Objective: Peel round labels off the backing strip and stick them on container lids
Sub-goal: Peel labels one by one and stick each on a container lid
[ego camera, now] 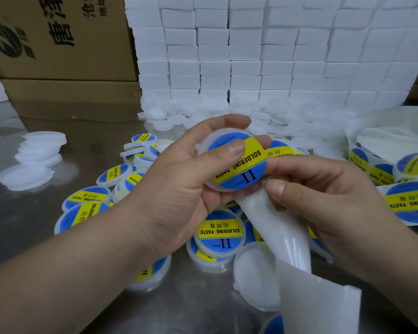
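Sticking step: left hand (179, 179) grips lid (202, 147), thumb pressing label (241, 167) flat; right hand (323, 186), just right of lid, pinches strip (275, 227). Next, likely: smooth edge, take blank lid (253, 280) below

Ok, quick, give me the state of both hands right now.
The left hand grips a labelled lid, thumb pressed on its face.
The right hand pinches the white backing strip.

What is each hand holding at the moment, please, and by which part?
The left hand grips a labelled lid by its rim, thumb on its face. The right hand pinches the backing strip near its upper end.
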Available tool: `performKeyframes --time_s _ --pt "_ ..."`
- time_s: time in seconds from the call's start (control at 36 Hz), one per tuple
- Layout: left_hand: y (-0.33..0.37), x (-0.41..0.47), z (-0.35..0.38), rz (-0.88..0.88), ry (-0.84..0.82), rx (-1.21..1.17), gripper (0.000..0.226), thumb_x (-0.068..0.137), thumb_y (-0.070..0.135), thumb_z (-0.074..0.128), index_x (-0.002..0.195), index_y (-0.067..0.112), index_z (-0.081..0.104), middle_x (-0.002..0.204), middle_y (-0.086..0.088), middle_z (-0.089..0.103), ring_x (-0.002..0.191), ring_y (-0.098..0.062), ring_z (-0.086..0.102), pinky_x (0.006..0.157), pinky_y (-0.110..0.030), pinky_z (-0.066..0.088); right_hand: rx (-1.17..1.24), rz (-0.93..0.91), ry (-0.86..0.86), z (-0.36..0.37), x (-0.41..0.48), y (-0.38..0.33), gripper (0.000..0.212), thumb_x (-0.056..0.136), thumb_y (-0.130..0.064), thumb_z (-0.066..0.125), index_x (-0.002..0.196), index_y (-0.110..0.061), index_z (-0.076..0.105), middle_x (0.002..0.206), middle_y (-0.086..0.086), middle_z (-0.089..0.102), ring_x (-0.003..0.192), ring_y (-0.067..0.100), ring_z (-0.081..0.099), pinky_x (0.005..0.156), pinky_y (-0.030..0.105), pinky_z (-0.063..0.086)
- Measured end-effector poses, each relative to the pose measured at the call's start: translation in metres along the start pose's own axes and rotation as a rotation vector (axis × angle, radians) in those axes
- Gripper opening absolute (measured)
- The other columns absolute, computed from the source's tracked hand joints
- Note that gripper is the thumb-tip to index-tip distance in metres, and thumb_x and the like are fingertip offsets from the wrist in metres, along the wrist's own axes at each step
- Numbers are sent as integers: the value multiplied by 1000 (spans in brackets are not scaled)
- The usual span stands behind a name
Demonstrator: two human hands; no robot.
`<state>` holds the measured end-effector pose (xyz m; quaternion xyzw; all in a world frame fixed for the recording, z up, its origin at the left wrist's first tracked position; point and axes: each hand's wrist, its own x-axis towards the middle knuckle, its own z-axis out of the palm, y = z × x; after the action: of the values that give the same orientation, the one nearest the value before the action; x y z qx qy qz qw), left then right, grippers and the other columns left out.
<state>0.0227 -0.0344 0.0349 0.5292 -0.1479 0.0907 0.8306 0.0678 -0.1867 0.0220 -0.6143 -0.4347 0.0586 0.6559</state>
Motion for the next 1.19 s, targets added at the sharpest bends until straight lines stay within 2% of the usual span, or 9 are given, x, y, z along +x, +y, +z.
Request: performKeyframes --time_s 0.44,0.53,0.64,0.75,0.81,0.89,0.97,1.06,1.19 --pt "-3 0 -1 51 -12 112 21 73 13 58 78 29 71 93 -5 73 81 -20 70 61 -26 55 17 6 -16 1 0 1 24 63 -29 61 81 -40 75 66 -8 67 60 -3 54 60 9 46" --pt "-5 0 -1 71 -4 157 22 74 13 57 77 30 71 91 -3 73 81 -19 71 62 -27 56 -7 0 -9 2 1 0 29 63 -18 68 81 -39 75 67 -6 69 60 -3 55 60 9 46" --pt "-4 -1 1 165 61 278 22 76 15 56 76 32 70 89 0 73 80 -17 71 67 -30 58 -51 -27 52 5 2 -3 37 72 -12 57 88 -43 70 60 -16 67 56 -8 56 56 5 42" --pt "-2 -3 6 295 148 367 16 79 15 56 83 29 64 87 2 73 75 -15 70 59 -24 56 -126 -95 50 12 3 -4 35 70 -17 63 87 -48 71 59 -21 65 60 -8 56 59 5 43" --pt "1 -3 8 329 205 396 17 84 12 59 87 28 60 85 4 73 71 -16 71 53 -21 53 -129 -116 162 13 4 -2 29 69 -21 62 77 -46 73 58 -18 65 60 -5 55 60 8 44" --pt "14 2 -3 364 382 397 19 93 9 50 92 28 52 82 7 73 65 -18 71 47 -18 49 -58 -148 493 -4 6 -2 25 70 -18 55 59 -31 73 59 -11 66 62 2 57 62 13 44" --pt "23 8 -13 349 478 412 18 93 11 49 95 29 48 83 2 73 57 -19 69 42 -18 45 -25 -178 673 -28 14 -8 19 76 -20 46 75 -23 65 55 -13 61 60 0 53 60 12 40" --pt "14 10 -14 299 486 556 15 89 16 56 86 30 52 81 1 70 45 -17 64 36 -17 41 -75 -192 690 -31 18 -9 13 80 -19 45 82 -23 57 54 -16 60 51 -2 51 52 8 37" --pt "8 12 -18 247 543 732 11 84 27 62 75 32 58 67 9 64 36 -9 57 35 -18 43 -165 -305 589 -14 6 -3 18 68 -29 51 83 -25 60 66 -18 64 72 -3 58 70 10 43"
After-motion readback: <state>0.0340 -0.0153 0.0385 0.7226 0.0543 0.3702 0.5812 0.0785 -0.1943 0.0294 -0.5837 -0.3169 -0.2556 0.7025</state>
